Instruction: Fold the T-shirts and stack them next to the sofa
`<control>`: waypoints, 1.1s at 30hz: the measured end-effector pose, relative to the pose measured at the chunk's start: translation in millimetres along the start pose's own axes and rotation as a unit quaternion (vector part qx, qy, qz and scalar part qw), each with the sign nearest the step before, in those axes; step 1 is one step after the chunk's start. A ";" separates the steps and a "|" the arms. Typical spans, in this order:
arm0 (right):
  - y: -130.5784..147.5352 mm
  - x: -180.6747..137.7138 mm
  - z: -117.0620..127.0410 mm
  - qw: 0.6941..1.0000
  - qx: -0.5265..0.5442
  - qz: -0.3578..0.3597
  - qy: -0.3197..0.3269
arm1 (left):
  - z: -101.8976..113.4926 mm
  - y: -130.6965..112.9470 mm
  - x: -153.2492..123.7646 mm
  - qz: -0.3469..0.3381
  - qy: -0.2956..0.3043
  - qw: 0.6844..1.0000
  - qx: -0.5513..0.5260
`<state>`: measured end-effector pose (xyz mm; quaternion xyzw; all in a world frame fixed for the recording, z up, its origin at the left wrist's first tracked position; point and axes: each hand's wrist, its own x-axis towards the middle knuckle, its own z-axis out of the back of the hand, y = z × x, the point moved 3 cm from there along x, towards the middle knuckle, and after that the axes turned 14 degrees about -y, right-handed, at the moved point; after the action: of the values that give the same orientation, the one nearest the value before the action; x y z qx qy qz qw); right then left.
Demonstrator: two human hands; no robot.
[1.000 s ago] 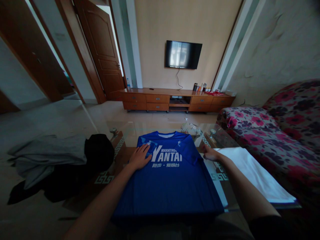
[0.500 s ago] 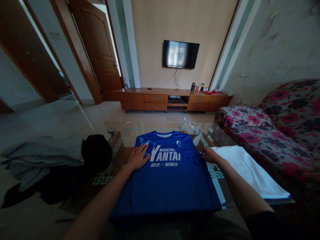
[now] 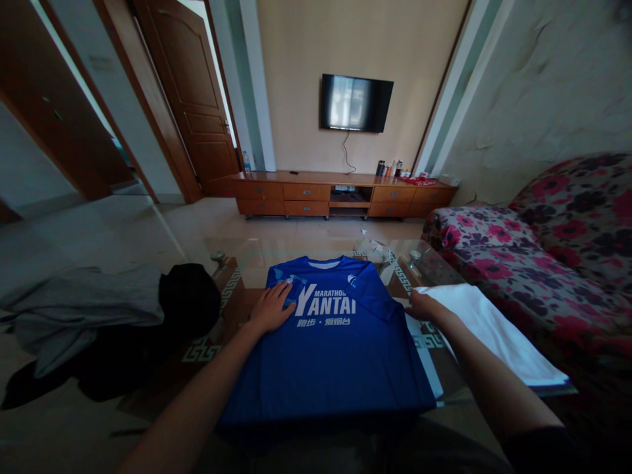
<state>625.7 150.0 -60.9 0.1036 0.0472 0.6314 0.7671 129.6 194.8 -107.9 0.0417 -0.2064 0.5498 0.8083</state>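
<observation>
A blue T-shirt (image 3: 336, 368) lies front up on the glass coffee table, its collar pointing away from me. White "Marathon Yantai" lettering runs across its chest. My left hand (image 3: 270, 308) rests flat on the shirt's left chest and sleeve area, fingers stretched out. Just beside the right sleeve is my right hand (image 3: 423, 308), its fingers loosely bent toward the sleeve edge and seemingly not gripping it. A folded white cloth (image 3: 494, 332) lies under and beyond my right forearm.
To the left lie a grey garment (image 3: 99, 299) and a black garment (image 3: 190, 303) in a loose heap. The glass table (image 3: 429, 336) has a patterned border. A flowered sofa (image 3: 553, 263) stands on the right. Beyond is a low wooden cabinet (image 3: 306, 194) beneath a wall television (image 3: 356, 103).
My right hand has shifted slightly right, off the sleeve edge it was pinching. The sleeve lies a little further out. My left hand stays on the shirt.
</observation>
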 end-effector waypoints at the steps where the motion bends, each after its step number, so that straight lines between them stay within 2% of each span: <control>1: -0.3 -5.9 3.1 1.000 -0.007 -0.009 0.009 | 0.3 -0.3 -0.1 -0.001 0.001 1.000 -0.001; 6: 13.4 -60.7 0.2 0.984 0.001 -0.032 0.178 | -0.1 -0.2 -1.1 -0.002 -0.002 1.000 0.000; 9: 22.8 -94.4 -6.0 0.975 -0.015 -0.040 0.220 | -2.5 1.5 -1.6 -0.002 -0.004 1.000 0.005; 13: 18.0 -113.6 -9.5 0.974 -0.025 -0.063 0.215 | -5.9 3.6 -2.0 -0.003 -0.010 1.000 0.002; 20: -17.1 -110.3 3.3 0.979 -0.039 -0.076 0.186 | -8.7 5.3 -2.4 -0.002 -0.008 1.000 -0.002; 25: -19.6 -123.2 19.9 0.993 -0.043 -0.068 0.090 | -8.6 5.8 -2.5 0.001 -0.012 1.000 -0.003; 27: -12.5 -138.3 15.6 0.988 -0.005 -0.078 0.133 | -8.7 5.5 -2.4 -0.001 -0.011 1.000 -0.004; 30: -1.6 -160.9 1.1 0.960 0.071 -0.086 0.256 | -8.9 5.4 -1.9 0.001 -0.009 1.000 0.000; 33: -0.9 -168.1 -6.9 0.943 0.105 -0.083 0.306 | -8.8 5.0 -1.2 0.005 -0.003 1.000 0.004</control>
<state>591.8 -13.9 -77.6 -0.0188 0.3539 0.5580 0.7503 127.2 198.3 -117.1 0.0456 -0.2066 0.5544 0.8049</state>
